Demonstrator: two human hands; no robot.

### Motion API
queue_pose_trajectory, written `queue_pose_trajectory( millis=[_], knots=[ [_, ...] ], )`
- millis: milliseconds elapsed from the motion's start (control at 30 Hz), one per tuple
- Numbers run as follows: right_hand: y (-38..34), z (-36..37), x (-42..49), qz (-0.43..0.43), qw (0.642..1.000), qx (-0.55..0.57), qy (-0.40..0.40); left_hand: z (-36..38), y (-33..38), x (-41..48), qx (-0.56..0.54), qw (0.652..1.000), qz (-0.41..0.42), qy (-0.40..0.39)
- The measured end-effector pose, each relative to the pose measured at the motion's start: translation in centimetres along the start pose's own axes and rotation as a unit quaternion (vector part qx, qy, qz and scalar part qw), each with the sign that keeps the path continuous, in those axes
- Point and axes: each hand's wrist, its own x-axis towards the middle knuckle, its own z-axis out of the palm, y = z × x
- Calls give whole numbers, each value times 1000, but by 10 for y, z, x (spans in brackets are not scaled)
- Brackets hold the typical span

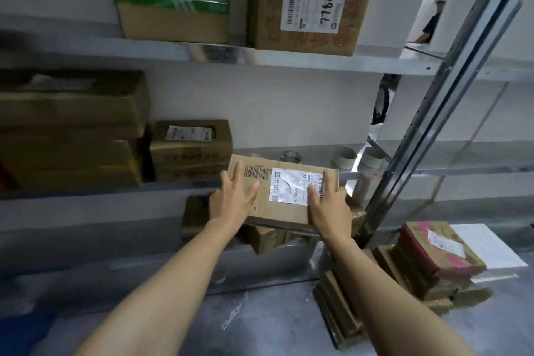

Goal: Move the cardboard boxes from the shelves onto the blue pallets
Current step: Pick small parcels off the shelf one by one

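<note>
At the middle shelf's (254, 151) near edge, a cardboard box (260, 205). Left hand (231, 202) fingers spread flat on top; right hand (329, 208) fingers flat over its label (289, 186).

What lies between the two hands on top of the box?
Head view: a white shipping label on the box, between left hand and right hand.
</note>
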Motion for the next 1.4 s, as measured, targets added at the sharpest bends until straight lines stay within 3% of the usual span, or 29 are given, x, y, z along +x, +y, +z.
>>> queue_pose_trajectory(
  millis=[333, 633, 1100, 1400],
  knots=[
    [-95, 61, -48, -169, 976, 53, -129, -64, -106, -92, 53, 978, -166, 114],
    [-201, 132, -131, -280, 927, 64, -241, -129, -200, -187, 101, 913, -351, 182],
    [-377, 228, -253, -416, 842, 45, -340, -220, -353, -278, 108, 821, -495, 262],
    [-471, 297, -339, -467, 791, 45, -393, -271, -450, -334, 125, 768, -567, 269]
  ],
)
